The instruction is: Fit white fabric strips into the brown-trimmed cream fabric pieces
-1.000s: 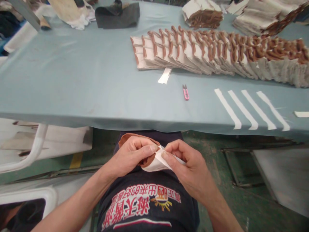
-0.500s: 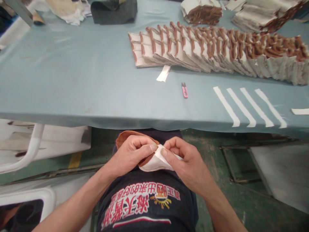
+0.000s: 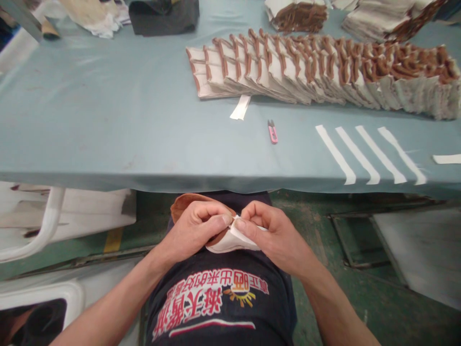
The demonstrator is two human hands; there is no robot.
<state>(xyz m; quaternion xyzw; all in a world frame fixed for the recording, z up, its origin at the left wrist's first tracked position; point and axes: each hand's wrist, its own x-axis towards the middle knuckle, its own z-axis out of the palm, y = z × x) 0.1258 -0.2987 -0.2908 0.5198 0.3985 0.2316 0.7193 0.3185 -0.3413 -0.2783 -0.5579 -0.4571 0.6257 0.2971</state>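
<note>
Over my lap I hold a brown-and-white fabric piece (image 3: 225,242), its brown side (image 3: 187,202) curling up behind my left hand and its white side lying below my fingertips. My left hand (image 3: 203,226) pinches its edge between thumb and forefinger. Close beside it, my right hand (image 3: 264,230) is closed on the white part, thumb on top. The two thumbs nearly meet at a small frayed white bit (image 3: 236,218). Whether a separate white strip lies under my right thumb I cannot tell.
A blue-green covered table (image 3: 108,120) runs ahead. On it lie a long fanned row of brown-and-white pieces (image 3: 288,67), pink thread snips (image 3: 272,132), several white strips (image 3: 334,154) and a dark folded bundle (image 3: 163,17). White-framed equipment (image 3: 54,216) stands at left.
Both hands keep their pinch on the fabric piece, with only a slight shift of the fingers at its edge. The table's contents appear slightly further left and up as the view moves.
</note>
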